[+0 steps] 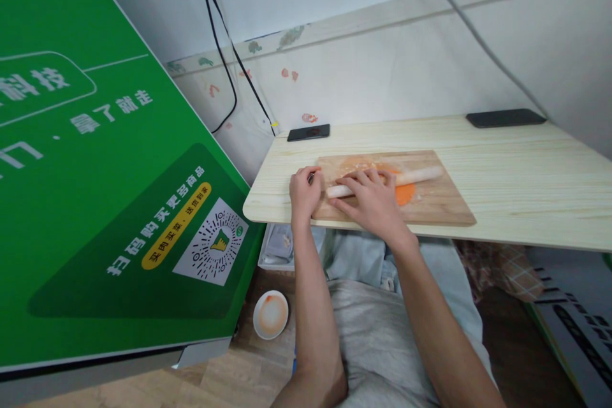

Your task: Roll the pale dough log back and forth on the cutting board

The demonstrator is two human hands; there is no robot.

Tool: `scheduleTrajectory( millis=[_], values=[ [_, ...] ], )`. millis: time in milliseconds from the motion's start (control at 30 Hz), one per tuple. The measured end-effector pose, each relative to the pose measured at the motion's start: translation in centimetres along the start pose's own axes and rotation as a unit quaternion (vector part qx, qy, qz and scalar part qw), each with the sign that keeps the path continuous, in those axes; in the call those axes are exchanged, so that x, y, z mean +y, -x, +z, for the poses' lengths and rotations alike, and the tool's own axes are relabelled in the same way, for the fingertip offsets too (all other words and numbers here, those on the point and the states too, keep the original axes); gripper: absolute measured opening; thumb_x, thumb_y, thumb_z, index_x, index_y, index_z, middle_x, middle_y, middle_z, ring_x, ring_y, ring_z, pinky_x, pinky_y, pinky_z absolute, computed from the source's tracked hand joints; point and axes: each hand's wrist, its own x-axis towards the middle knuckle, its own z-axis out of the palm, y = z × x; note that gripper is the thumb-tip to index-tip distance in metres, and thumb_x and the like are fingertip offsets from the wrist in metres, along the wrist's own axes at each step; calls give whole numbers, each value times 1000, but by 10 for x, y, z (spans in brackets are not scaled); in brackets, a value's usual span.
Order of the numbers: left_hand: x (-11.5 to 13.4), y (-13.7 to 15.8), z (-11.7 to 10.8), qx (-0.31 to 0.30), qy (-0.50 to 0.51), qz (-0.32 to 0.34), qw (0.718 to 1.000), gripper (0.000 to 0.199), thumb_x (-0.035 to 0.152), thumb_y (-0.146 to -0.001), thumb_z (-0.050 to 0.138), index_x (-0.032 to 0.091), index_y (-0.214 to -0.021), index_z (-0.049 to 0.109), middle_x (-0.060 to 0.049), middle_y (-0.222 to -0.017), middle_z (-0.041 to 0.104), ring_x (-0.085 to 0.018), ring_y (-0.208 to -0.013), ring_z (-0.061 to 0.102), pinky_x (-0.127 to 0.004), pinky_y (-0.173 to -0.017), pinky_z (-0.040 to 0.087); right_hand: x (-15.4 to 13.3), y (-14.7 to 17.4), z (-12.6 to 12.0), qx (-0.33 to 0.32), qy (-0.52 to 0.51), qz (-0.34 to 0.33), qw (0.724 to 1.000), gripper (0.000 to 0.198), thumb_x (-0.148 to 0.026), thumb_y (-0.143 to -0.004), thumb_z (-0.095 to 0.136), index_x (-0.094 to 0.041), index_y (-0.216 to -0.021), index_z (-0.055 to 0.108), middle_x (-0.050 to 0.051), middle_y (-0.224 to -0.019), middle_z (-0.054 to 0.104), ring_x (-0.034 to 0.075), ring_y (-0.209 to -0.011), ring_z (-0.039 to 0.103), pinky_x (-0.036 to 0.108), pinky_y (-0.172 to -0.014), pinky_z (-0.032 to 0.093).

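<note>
A pale rolling pin (421, 174) lies slantwise across a wooden board (447, 207). Beneath it is a flat orange piece of what looks like dough (405, 194), partly covered by the pin and my hand. My right hand (370, 197) is laid over the pin left of its middle, fingers bent across it. At the board's left edge, my left hand (306, 191) is closed, close to the pin's left end. A small dark, shiny bit shows between its thumb and fingers; I cannot make out what it is. Orange smears and whitish powder mark the board.
The board sits near the front edge of a light wooden table (540, 185). Against the wall are a phone (308, 132) and a dark flat device (505, 118). A green cabinet (119, 204) stands left. A stained white bowl (270, 315) is on the floor.
</note>
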Motion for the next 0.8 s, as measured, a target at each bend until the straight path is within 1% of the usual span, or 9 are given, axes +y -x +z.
scheduleTrajectory(
  millis=[267,467,800],
  values=[
    [5,1,-1,4,-6,-1,1000,20,16,-103,63,23,-106,81,-9,-116,84,-26,-113,76,-40,-107,59,2,1,1,6,-2,-5,1000,38,-53,-107,69,-25,-133,78,11,-135,77,38,-128,59,57,-115,31],
    [5,1,-2,3,-6,-3,1000,21,16,-103,62,23,-106,81,-8,-118,84,-27,-115,76,-41,-108,59,1,1,3,13,1,-7,1000,36,-52,-107,71,-27,-132,78,9,-135,78,37,-127,60,56,-116,31],
    [6,1,-2,3,-1,-4,1000,20,15,-103,62,22,-105,81,-9,-117,84,-27,-114,76,-42,-108,58,1,1,0,3,8,-3,1000,37,-54,-107,70,-25,-131,77,11,-135,77,39,-129,59,58,-115,33]
  ],
)
